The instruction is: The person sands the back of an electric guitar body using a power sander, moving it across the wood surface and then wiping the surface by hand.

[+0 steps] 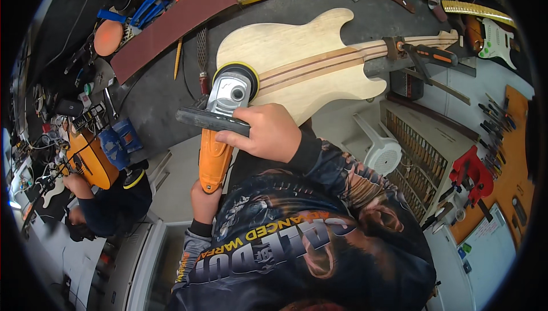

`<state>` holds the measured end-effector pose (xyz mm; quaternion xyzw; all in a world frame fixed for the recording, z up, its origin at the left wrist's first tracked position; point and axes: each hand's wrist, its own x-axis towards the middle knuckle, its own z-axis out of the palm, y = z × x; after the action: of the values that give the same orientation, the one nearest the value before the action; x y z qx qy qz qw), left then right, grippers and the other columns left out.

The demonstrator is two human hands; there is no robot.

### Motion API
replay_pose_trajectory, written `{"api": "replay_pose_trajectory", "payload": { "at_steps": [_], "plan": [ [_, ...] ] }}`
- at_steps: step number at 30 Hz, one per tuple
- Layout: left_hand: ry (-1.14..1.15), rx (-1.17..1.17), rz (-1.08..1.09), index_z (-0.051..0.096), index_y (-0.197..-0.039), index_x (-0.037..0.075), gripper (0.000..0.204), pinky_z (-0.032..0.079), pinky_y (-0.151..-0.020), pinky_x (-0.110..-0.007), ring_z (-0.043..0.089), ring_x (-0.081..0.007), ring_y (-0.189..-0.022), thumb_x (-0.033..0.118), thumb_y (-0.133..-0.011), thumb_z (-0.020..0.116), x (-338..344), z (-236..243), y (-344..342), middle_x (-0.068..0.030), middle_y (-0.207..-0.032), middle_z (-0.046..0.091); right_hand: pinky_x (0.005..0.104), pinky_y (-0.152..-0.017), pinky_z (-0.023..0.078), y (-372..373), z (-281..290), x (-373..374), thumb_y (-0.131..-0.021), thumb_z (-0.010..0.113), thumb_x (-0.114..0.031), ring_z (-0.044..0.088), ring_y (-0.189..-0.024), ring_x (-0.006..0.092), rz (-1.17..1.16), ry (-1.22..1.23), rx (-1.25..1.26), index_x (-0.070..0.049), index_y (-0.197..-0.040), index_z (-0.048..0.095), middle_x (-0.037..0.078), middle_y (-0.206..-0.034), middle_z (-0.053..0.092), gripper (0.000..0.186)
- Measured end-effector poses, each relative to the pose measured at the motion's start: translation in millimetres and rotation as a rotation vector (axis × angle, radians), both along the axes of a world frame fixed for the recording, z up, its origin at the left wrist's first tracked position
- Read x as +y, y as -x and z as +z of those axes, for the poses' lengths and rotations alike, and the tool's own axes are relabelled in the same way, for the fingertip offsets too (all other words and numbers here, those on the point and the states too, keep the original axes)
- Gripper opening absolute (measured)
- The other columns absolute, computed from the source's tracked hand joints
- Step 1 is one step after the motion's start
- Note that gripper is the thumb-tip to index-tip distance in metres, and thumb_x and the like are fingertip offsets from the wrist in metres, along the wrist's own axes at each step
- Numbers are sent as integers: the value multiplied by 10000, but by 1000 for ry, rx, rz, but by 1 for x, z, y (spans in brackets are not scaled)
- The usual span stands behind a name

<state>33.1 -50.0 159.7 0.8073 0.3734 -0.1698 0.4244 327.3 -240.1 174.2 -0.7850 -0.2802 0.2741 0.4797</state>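
Right hand point(268, 131) angled across, fingers wrapped round side handle point(197, 119) of sander point(214, 160) | left hand point(204, 201) at its tail, fingers hidden, can't tell grip

Pale cream guitar body point(291, 43), striped lengthwise in light and dark brown; orange, silver and black sander point(227, 99).
The sander's pad point(252, 73) is edged in yellow, the table point(157, 105) dark grey, the sandpaper strip point(174, 30) maroon, the clamp handle point(438, 56) black and orange, the acoustic guitar point(93, 160) amber, the wall board point(502, 182) orange-brown; the black shirt point(297, 208) carries silver and yellow lettering.
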Motion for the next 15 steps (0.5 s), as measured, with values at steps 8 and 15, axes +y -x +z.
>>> {"api": "replay_pose_trajectory", "payload": {
  "at_steps": [8,15],
  "plan": [
    [65,14,71,771,-1132,-55,280,609,-880,-423,824,-354,-990,105,-912,834,-15,-12,-12,-213,-1048,831,465,-654,577,-10,-8,-15,-1024,820,-468,742,-696,400,-20,-76,-21,-40,-928,780,174,-750,735,441],
    [112,27,36,772,-1140,-51,269,607,-881,-407,823,-335,-983,90,-918,826,-27,-11,-43,-197,-1053,834,460,-651,576,-27,-5,-36,-1026,822,-459,741,-695,397,-57,-42,-2,-36,-953,792,183,-761,740,431]
  ]
}}
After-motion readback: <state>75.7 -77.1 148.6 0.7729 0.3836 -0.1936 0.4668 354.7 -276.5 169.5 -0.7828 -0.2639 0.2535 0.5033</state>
